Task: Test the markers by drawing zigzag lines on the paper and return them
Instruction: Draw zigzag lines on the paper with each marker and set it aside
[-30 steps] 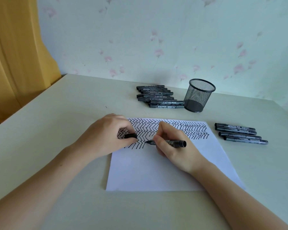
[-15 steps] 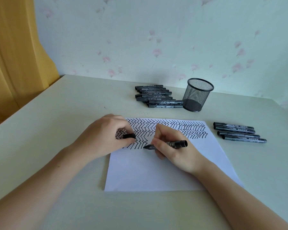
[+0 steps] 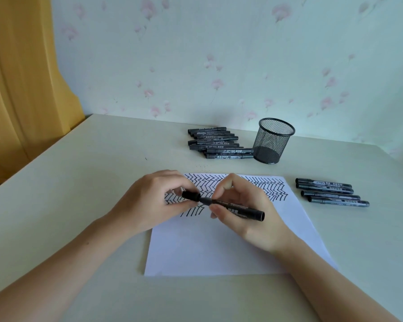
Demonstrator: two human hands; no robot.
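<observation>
Hands meet at the centre of the frame above a white paper on a pale desk. The right hand has its fingers clenched around a black marker, lying nearly level. The left hand pinches the marker's cap at its tip. Zigzag lines fill the paper's top. At upper centre, a marker pile touches a mesh cup; four markers lie at right.

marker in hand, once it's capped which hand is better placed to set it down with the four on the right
Right hand: it already holds the marker barrel and is nearer the four markers. The left hand only pinches the cap.
</observation>
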